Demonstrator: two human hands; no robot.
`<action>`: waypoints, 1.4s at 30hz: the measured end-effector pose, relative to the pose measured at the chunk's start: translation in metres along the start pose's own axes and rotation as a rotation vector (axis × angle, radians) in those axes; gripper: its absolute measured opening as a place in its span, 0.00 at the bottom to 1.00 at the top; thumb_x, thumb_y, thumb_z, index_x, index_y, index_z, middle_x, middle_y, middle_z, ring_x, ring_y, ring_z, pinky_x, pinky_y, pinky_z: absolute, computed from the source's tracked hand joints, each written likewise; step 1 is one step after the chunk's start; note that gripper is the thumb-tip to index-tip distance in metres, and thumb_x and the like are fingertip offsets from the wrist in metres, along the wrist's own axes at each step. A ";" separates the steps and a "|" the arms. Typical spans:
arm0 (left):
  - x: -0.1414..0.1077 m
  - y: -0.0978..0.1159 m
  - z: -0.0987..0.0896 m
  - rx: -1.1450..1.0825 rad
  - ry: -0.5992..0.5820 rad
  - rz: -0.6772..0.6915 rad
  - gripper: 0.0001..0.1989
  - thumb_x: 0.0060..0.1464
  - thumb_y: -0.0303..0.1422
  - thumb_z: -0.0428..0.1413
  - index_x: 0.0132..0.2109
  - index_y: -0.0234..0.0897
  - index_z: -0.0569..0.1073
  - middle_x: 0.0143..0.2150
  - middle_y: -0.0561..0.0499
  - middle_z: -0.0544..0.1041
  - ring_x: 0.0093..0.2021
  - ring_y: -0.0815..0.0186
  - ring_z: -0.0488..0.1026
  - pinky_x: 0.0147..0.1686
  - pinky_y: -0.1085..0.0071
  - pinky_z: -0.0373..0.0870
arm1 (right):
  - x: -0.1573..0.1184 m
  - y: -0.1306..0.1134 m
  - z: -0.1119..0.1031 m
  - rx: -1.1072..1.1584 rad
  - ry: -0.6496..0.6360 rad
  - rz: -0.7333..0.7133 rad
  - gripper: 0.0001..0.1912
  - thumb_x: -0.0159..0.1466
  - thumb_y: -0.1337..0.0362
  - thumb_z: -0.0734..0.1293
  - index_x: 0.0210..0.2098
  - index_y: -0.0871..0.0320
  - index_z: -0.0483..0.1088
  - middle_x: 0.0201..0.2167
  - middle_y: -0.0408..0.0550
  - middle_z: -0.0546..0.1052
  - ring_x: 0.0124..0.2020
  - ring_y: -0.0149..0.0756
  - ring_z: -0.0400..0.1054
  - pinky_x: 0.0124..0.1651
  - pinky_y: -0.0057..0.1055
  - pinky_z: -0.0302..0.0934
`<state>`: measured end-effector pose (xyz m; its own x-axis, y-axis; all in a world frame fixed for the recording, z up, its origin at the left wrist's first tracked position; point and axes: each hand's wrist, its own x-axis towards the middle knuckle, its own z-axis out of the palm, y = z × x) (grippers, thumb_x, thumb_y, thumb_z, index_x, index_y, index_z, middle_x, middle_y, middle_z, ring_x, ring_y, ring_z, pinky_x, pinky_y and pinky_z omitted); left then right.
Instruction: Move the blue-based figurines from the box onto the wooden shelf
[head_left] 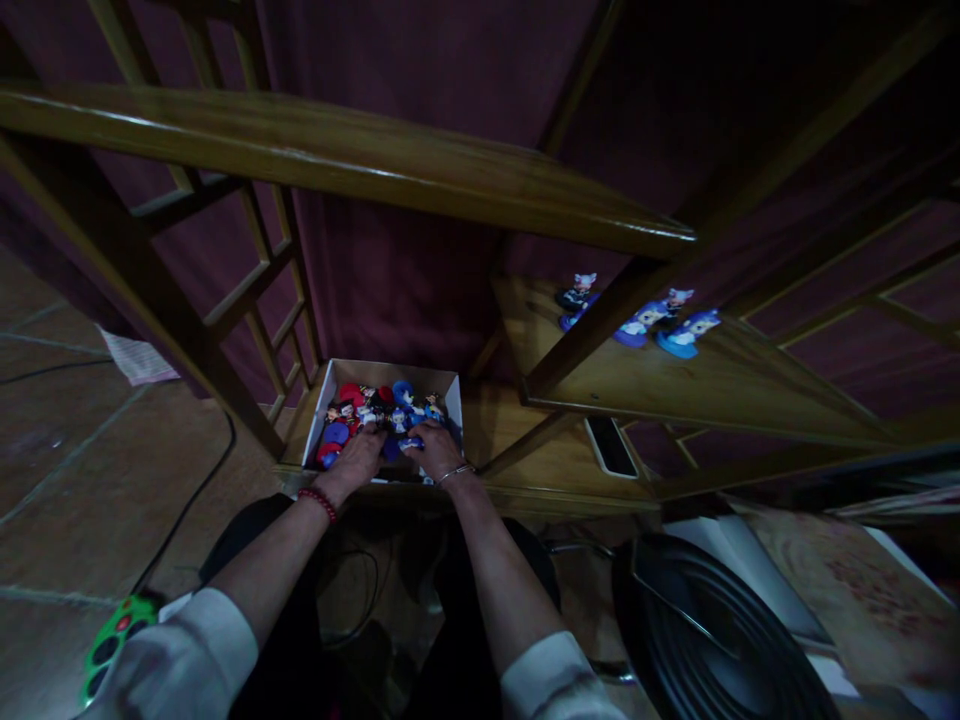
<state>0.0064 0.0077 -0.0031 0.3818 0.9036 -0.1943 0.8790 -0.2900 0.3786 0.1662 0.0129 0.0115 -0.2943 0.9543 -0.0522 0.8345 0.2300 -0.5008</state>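
A white cardboard box (319,415) on the low wooden shelf holds several small figurines with red, blue and purple bases. Both hands reach into it from the front. My left hand (358,458), with a red bead bracelet at the wrist, is among the figurines near the box's front middle; its fingertips are dark and hard to make out. My right hand (437,452), with a thin silver bracelet, is at the front right part of the box, its fingers closed on a blue and white figurine (411,443).
Several figurines (643,322) stand on a raised wooden shelf (570,375) at the right. A phone (611,447) lies on the lower shelf. Wooden bars (337,150) cross above the hands. A black round stool (712,620) is at the lower right, a green object (116,640) at the lower left.
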 end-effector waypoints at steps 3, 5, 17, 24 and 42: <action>-0.001 0.003 -0.003 0.017 -0.016 -0.021 0.13 0.46 0.26 0.50 0.42 0.30 0.67 0.44 0.40 0.65 0.39 0.63 0.69 0.38 0.70 0.64 | 0.000 0.000 0.000 0.006 0.019 0.008 0.11 0.50 0.67 0.67 0.34 0.60 0.70 0.36 0.49 0.70 0.38 0.31 0.64 0.44 0.26 0.57; -0.003 0.005 -0.004 0.032 -0.010 -0.025 0.13 0.46 0.26 0.50 0.42 0.31 0.66 0.45 0.40 0.65 0.39 0.62 0.69 0.38 0.69 0.64 | 0.000 0.000 0.000 0.005 0.025 0.019 0.10 0.51 0.65 0.66 0.35 0.59 0.70 0.36 0.48 0.71 0.38 0.32 0.65 0.44 0.27 0.58; -0.002 0.002 0.000 -0.059 0.056 -0.017 0.22 0.44 0.28 0.52 0.49 0.32 0.62 0.46 0.41 0.66 0.44 0.61 0.67 0.42 0.70 0.62 | 0.000 -0.003 0.000 0.041 -0.042 0.077 0.15 0.55 0.64 0.63 0.43 0.55 0.66 0.40 0.46 0.73 0.42 0.33 0.66 0.46 0.27 0.57; 0.001 0.000 0.001 -0.183 0.056 -0.034 0.20 0.42 0.27 0.52 0.46 0.31 0.66 0.43 0.43 0.70 0.43 0.64 0.67 0.43 0.73 0.62 | 0.001 -0.006 0.004 0.015 -0.039 0.112 0.14 0.55 0.64 0.63 0.41 0.58 0.67 0.39 0.48 0.73 0.42 0.35 0.66 0.46 0.28 0.57; 0.006 -0.003 0.002 -0.744 0.017 -0.139 0.23 0.38 0.21 0.52 0.47 0.33 0.67 0.42 0.47 0.73 0.41 0.65 0.69 0.40 0.73 0.65 | 0.004 -0.010 0.007 0.006 -0.020 0.160 0.14 0.56 0.65 0.62 0.42 0.59 0.67 0.39 0.50 0.73 0.42 0.36 0.66 0.46 0.29 0.57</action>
<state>0.0067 0.0138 -0.0072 0.2713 0.9229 -0.2731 0.4917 0.1110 0.8637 0.1530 0.0131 0.0103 -0.1668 0.9746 -0.1494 0.8689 0.0737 -0.4894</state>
